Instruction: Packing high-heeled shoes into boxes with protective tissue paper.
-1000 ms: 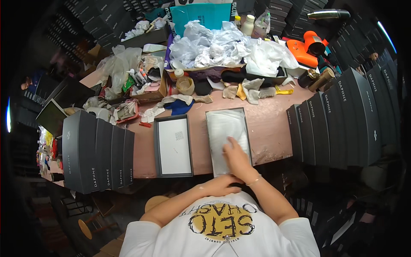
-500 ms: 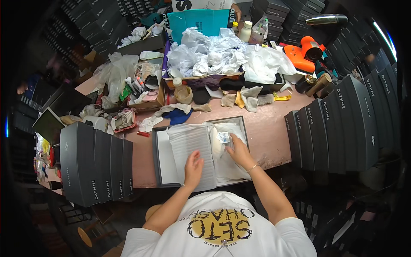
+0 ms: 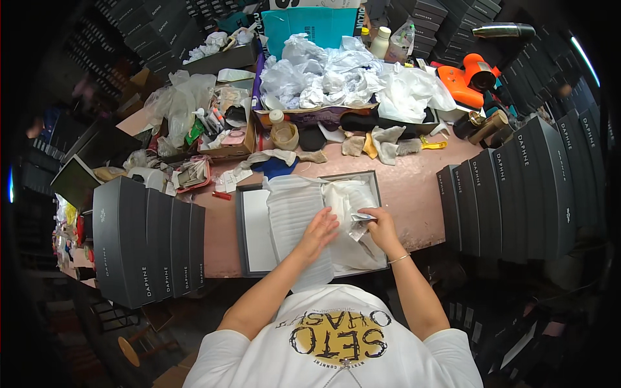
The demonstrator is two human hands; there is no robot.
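1. Left hand (image 3: 320,227) is lying flat, fingers spread, pressing the white ribbed foam sheet (image 3: 294,220) over the open grey box (image 3: 309,223) on the table (image 3: 414,187).
2. Right hand (image 3: 380,226) is pinching a small packet (image 3: 360,220), just right of the sheet's long edge.

A single head-worn fisheye looks steeply down, close over the pink table (image 3: 414,187), edges bending.

A long pinkish-brown worktable (image 3: 420,187) runs left to right, rows of upright dark grey cardboard boxes (image 3: 145,242) standing at its left and right ends, crumpled white plastic wrapping (image 3: 336,77) heaped along its far edge, and more dark boxes stacked against the dim far wall.
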